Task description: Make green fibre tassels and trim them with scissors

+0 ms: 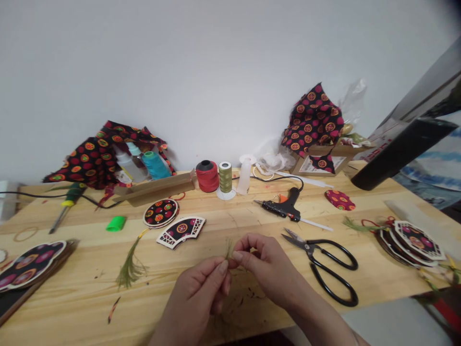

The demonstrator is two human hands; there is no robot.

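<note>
Close together over the front middle of the table, my left hand (207, 286) and my right hand (261, 266) pinch a small bunch of olive-green thread (229, 249) between their fingertips. The loose thread ends stick up above the fingers; the rest is hidden by the hands. To the right of my right hand lie black-handled scissors (320, 254), blades pointing left. A fan-shaped ornament (182, 232) and a round fabric ornament (161, 213) with a green tassel (131, 269) rest beyond my left hand.
A black glue gun (284, 206) lies behind the scissors. Red (207, 177) and olive (225, 178) thread spools stand near the wall. Stacked ornaments (410, 242) are at the right. A screwdriver (66, 206), a green cap (115, 223) and another ornament stack (32, 264) are at the left.
</note>
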